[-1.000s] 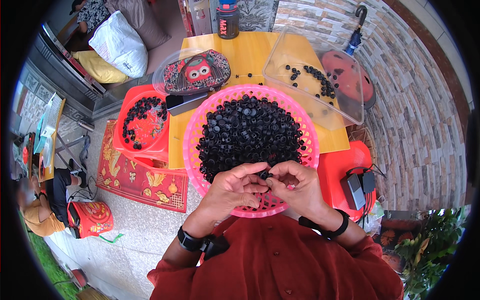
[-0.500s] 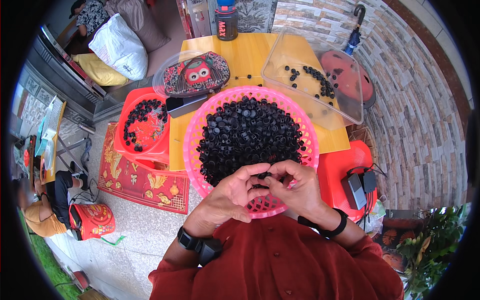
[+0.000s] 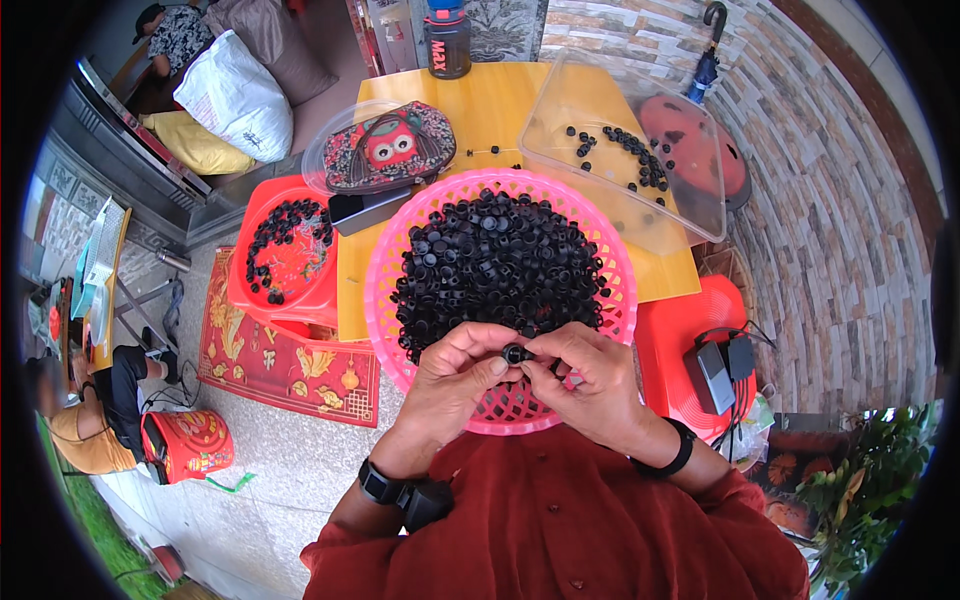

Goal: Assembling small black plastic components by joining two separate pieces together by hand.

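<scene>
Both my hands meet over the near rim of a pink lattice basket (image 3: 385, 345) heaped with small black plastic caps (image 3: 490, 255). My left hand (image 3: 455, 372) pinches one small round black cap (image 3: 516, 353) between thumb and forefinger. From the other side my right hand (image 3: 590, 372) grips the same piece with thumb and fingertips. Whether it is one part or two pressed together I cannot tell. The basket rests at the front of a yellow wooden table (image 3: 655, 272).
A clear plastic bin (image 3: 600, 190) with several black caps lies tilted at the right back. At the left are a patterned pouch (image 3: 390, 150), a red stool (image 3: 290, 255) holding caps, and a dark bottle (image 3: 448, 45) behind. Another red stool (image 3: 690, 345) carries black adapters.
My left thumb has closed in from its spread pose onto the small black cap. The cap now shows between both hands' fingertips.
</scene>
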Tool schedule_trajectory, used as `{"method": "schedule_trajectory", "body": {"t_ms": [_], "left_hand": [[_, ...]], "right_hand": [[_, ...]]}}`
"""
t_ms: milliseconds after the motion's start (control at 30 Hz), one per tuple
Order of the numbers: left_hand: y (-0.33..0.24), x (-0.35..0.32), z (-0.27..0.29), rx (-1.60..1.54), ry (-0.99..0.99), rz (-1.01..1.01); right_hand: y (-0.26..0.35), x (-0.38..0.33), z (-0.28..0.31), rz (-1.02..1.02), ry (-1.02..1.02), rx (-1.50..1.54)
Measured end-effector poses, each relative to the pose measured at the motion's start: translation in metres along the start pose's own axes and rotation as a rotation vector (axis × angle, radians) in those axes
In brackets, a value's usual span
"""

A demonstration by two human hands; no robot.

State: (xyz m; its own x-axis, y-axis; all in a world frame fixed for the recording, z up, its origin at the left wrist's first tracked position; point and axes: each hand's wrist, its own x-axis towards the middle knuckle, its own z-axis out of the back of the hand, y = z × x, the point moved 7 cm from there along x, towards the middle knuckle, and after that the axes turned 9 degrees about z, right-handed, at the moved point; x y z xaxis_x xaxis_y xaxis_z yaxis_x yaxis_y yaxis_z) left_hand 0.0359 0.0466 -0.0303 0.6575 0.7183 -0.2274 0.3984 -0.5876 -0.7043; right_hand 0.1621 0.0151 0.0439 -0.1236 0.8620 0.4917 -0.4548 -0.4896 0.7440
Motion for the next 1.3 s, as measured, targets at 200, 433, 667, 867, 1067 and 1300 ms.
{"method": "schedule_trajectory", "body": {"t_ms": [200,433,667,867,1067,1300], "left_hand": [[-0.0008,-0.0003,-0.0017,0.038,0.013,-0.043],[0.0028,-0.0002,0.0006,0.026,0.040,-0.032],[-0.0042,-0.0036,-0.0021,0.205,0.008,-0.170],[-0.0023,-0.0047,0.0017,0.190,-0.031,-0.078],[-0.0013,-0.0051,0.0029,0.137,0.000,-0.042],[0.0001,-0.0044,-0.0045,0.019,0.099,0.021]], "right_hand": [[0.0075,-0.0001,0.0044,0.046,-0.025,-0.088],[0.0079,-0.0011,0.0029,0.042,-0.008,-0.085],[0.0063,-0.0026,-0.0013,0.069,0.023,-0.055],[0.0037,-0.0033,-0.0031,0.044,0.004,-0.012],[0.0045,-0.0021,-0.0029,0.057,-0.016,-0.013],[-0.0013,-0.0020,-0.0030,-0.006,-0.030,-0.059]]}}
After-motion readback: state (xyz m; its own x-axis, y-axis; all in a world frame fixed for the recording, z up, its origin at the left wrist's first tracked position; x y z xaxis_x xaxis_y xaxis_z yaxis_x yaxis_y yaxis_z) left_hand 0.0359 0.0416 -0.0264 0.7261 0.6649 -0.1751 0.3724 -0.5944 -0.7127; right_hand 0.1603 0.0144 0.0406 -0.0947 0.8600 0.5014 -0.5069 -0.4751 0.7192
